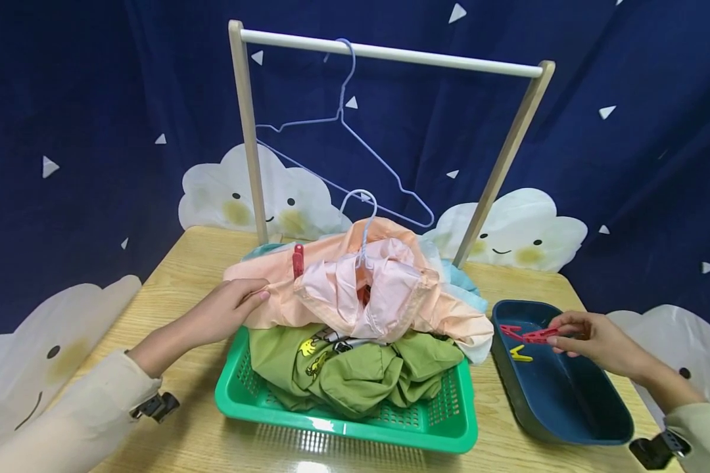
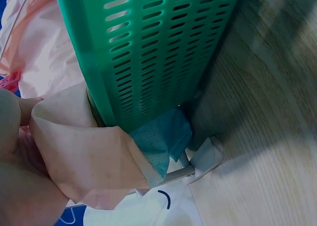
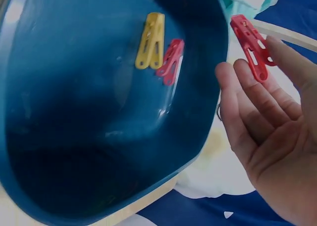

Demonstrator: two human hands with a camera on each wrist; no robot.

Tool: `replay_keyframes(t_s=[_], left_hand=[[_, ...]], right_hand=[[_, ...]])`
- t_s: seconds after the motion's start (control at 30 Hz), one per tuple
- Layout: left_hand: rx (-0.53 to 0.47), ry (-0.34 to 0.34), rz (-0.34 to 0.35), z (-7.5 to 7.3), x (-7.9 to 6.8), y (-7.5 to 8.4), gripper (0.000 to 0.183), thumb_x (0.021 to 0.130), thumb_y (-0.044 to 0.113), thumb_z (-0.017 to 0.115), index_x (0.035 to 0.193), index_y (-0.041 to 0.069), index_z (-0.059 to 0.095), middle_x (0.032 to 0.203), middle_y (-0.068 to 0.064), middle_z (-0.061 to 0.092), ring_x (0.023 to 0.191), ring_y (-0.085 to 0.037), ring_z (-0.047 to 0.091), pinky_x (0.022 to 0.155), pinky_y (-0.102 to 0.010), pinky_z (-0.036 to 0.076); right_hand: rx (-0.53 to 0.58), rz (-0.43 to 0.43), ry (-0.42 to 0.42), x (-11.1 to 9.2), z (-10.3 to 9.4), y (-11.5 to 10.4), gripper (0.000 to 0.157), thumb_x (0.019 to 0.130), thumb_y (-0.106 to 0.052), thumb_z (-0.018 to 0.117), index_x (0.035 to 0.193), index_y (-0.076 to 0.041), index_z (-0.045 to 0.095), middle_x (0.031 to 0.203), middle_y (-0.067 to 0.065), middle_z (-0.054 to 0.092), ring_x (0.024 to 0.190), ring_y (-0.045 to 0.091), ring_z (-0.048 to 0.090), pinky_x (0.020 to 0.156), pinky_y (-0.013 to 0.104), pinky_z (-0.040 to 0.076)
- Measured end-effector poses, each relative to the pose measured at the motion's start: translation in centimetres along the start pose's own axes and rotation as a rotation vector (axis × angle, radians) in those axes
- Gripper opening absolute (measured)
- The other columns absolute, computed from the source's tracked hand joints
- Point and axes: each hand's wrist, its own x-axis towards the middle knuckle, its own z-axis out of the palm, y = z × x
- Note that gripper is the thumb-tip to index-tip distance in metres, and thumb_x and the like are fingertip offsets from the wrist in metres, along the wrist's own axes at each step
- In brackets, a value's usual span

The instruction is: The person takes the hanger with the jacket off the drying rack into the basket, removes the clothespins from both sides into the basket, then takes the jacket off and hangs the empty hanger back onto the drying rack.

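Observation:
My left hand point(image 1: 221, 315) pinches the left edge of a peach garment point(image 1: 278, 302). That garment lies on a pile of clothes with a pale hanger point(image 1: 365, 240) in it, its hook standing up. A red clothespin point(image 1: 298, 261) is clipped near the garment's left shoulder. Over the blue bin point(image 1: 591, 401), my right hand point(image 1: 597, 345) holds a red clothespin point(image 3: 251, 45) between thumb and fingers. Inside the bin lie a yellow clothespin point(image 3: 150, 40) and another red clothespin point(image 3: 171, 61).
A green basket point(image 1: 343, 430) holds a green garment point(image 1: 355, 378) under the peach one. Behind it stands a rack with a white rail point(image 1: 449, 59), where a lilac wire hanger point(image 1: 384, 164) hangs. A blue curtain point(image 1: 94, 79) closes off the back of the wooden table point(image 1: 180, 387).

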Motion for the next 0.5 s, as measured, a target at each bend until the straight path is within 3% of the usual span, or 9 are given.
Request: replay_keyframes(t_s=[0.17,0.37,0.5], left_hand=[[-0.003,-0.003,-0.006,0.1,0.0,0.0,0.031,0.107,0.019,0.049,0.077,0.014,0.055,0.068,0.007,0.037,0.063,-0.007,0.04,0.064,-0.024,0.037],[-0.006,0.0,0.0,0.1,0.0,0.0,0.032,0.107,0.019,0.05,0.076,0.015,0.055,0.068,0.008,0.037,0.064,-0.007,0.04,0.064,-0.024,0.037],[-0.008,0.0,0.001,0.0,0.0,0.0,0.032,0.107,0.019,0.05,0.076,0.014,0.054,0.068,0.008,0.036,0.064,-0.006,0.039,0.064,-0.024,0.037]], right_hand=[[-0.011,-0.017,-0.066,-0.1,0.4,1.2,0.028,0.097,-0.007,0.066,0.115,0.013,0.057,0.09,-0.009,0.072,0.072,0.007,0.066,0.061,0.024,0.055],[0.048,-0.1,-0.151,-0.2,1.1,2.4,0.018,0.095,0.001,0.065,0.106,0.013,0.058,0.087,-0.008,0.069,0.069,0.007,0.062,0.056,0.023,0.05],[0.067,-0.085,-0.214,-0.2,1.5,3.0,0.018,0.096,-0.001,0.064,0.104,0.014,0.057,0.084,-0.009,0.066,0.068,0.004,0.06,0.053,0.023,0.047]])
